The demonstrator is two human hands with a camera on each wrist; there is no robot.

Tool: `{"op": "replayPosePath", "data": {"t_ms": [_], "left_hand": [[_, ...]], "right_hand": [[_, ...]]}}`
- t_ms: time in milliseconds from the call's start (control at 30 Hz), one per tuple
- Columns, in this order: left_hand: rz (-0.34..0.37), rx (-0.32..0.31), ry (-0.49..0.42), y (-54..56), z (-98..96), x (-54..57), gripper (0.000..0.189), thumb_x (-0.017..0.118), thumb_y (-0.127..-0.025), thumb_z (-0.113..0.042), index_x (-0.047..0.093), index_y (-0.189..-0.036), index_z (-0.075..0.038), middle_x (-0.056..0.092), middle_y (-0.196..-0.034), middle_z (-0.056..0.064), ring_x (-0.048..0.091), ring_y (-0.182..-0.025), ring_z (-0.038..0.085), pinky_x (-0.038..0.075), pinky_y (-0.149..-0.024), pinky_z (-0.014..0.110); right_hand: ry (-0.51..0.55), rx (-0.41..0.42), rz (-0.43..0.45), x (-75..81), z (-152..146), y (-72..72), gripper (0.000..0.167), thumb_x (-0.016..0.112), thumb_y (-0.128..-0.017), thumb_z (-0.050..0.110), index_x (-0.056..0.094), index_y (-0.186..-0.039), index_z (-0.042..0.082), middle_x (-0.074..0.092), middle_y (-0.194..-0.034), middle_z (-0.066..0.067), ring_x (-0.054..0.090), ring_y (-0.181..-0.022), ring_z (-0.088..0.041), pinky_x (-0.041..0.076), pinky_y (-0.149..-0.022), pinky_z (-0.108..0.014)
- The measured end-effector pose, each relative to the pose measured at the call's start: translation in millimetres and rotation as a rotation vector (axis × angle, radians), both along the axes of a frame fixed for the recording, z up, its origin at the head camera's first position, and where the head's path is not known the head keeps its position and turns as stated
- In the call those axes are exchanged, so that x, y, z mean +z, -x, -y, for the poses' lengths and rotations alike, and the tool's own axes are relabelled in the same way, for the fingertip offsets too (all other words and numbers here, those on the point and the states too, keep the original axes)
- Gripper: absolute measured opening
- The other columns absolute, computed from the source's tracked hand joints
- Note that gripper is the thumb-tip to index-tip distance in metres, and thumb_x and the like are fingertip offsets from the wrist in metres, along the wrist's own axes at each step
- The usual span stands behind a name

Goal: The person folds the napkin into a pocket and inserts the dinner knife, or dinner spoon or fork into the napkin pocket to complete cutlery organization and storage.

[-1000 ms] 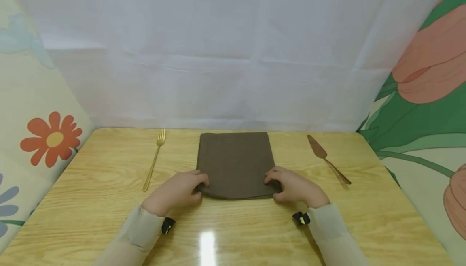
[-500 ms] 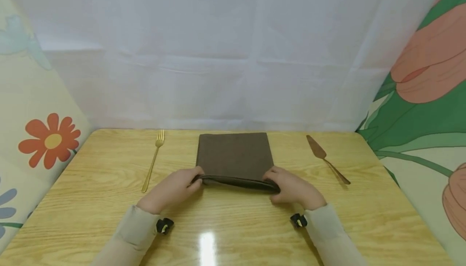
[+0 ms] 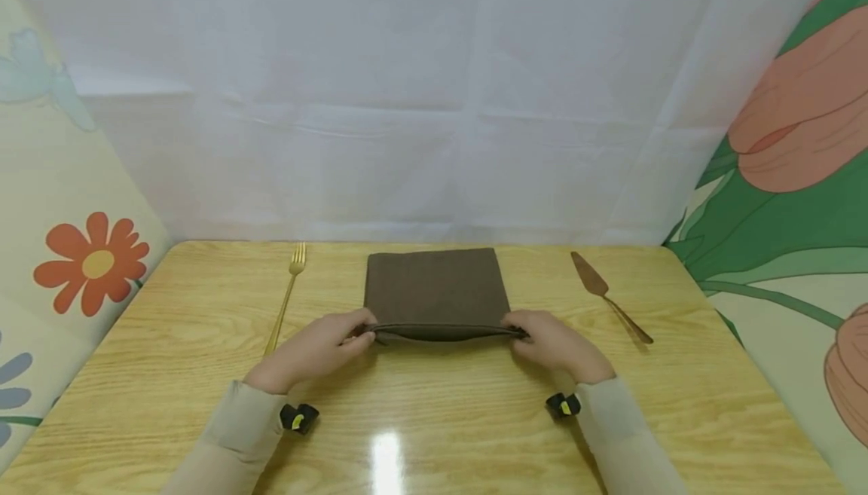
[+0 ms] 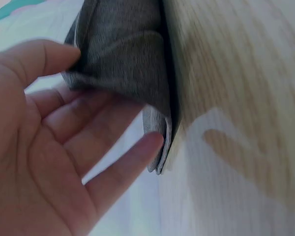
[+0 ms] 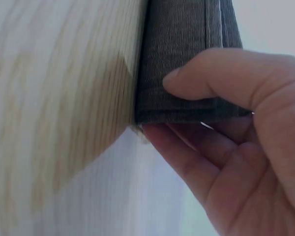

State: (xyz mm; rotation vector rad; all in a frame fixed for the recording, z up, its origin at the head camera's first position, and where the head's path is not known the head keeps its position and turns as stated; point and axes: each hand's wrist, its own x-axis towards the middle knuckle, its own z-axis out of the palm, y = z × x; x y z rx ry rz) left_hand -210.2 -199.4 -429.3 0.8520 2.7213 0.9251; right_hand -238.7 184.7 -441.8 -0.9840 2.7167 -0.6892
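A folded dark brown cloth napkin (image 3: pixel 434 285) lies at the far middle of the table, its near edge raised off the wood in a sagging fold. My left hand (image 3: pixel 313 349) pinches the left end of that edge. At the opposite end my right hand (image 3: pixel 561 346) grips the fold. In the left wrist view, the thumb of the left hand (image 4: pixel 44 147) presses the top layer of the napkin (image 4: pixel 123 64), with fingers behind it. The right wrist view has the thumb of the right hand (image 5: pixel 250 142) flat against the napkin (image 5: pixel 174 44), other fingers under its side edge.
A gold fork (image 3: pixel 288 295) lies left of the napkin, its handle end behind the left hand. To the right is a copper-coloured cake server (image 3: pixel 593 276). Behind the wooden table (image 3: pixel 447 420) hangs a white sheet (image 3: pixel 434 103); flower-patterned walls flank both sides.
The napkin's near edge has lifted off the table and folded back, making the visible top shallower. Both hands have shifted slightly outward. The fork and cake server have stayed in place.
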Motion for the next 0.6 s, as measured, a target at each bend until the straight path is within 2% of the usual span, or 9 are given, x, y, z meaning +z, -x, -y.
{"op": "replayPosePath", "data": {"t_ms": [133, 267, 367, 467, 600], "left_hand": [[0.016, -0.038, -0.018, 0.2, 1.3, 0.0, 0.009, 0.054, -0.106, -0.021, 0.061, -0.103, -0.016, 0.06, -0.089, -0.008, 0.055, -0.081, 0.008, 0.05, -0.073, 0.032], [0.008, -0.064, -0.061, -0.9, 3.7, 0.1, 0.007, 0.056, -0.105, -0.019, 0.062, -0.101, -0.018, 0.064, -0.091, -0.006, 0.065, -0.094, 0.016, 0.055, -0.084, 0.039], [0.016, -0.072, -0.108, -0.5, 6.8, -0.7, 0.008, 0.056, -0.105, -0.019, 0.063, -0.103, -0.016, 0.066, -0.094, -0.005, 0.067, -0.1, 0.02, 0.056, -0.086, 0.041], [0.053, -0.055, -0.142, 1.2, 10.3, -2.7, 0.01, 0.056, -0.106, -0.02, 0.064, -0.108, -0.014, 0.068, -0.099, -0.003, 0.067, -0.098, 0.02, 0.056, -0.083, 0.037], [0.095, -0.011, -0.16, 3.6, 14.4, -5.8, 0.013, 0.055, -0.107, -0.023, 0.064, -0.113, -0.017, 0.068, -0.108, -0.002, 0.067, -0.105, 0.02, 0.055, -0.084, 0.037]], "right_hand": [[0.061, -0.005, 0.039, -2.2, -7, 3.6, 0.029, 0.062, -0.097, 0.002, 0.067, -0.125, 0.0, 0.069, -0.123, -0.015, 0.065, -0.114, -0.032, 0.054, -0.095, -0.046], [0.163, 0.009, 0.087, -4.8, -13, 7.1, 0.02, 0.061, -0.099, 0.005, 0.071, -0.116, 0.008, 0.071, -0.112, -0.004, 0.068, -0.104, -0.022, 0.057, -0.089, -0.042], [0.211, 0.024, 0.101, -7.1, -16, 9.1, 0.015, 0.062, -0.1, 0.008, 0.072, -0.111, 0.012, 0.071, -0.107, 0.0, 0.068, -0.101, -0.019, 0.057, -0.088, -0.042], [0.241, 0.015, 0.123, -9.2, -18, 9.4, 0.013, 0.065, -0.1, 0.011, 0.071, -0.112, 0.013, 0.071, -0.109, 0.001, 0.067, -0.103, -0.017, 0.056, -0.091, -0.042], [0.304, -0.022, 0.221, -11.7, -20, 10.2, 0.019, 0.067, -0.1, 0.015, 0.069, -0.117, 0.007, 0.071, -0.092, -0.003, 0.062, -0.075, -0.013, 0.055, -0.076, -0.035]]}}
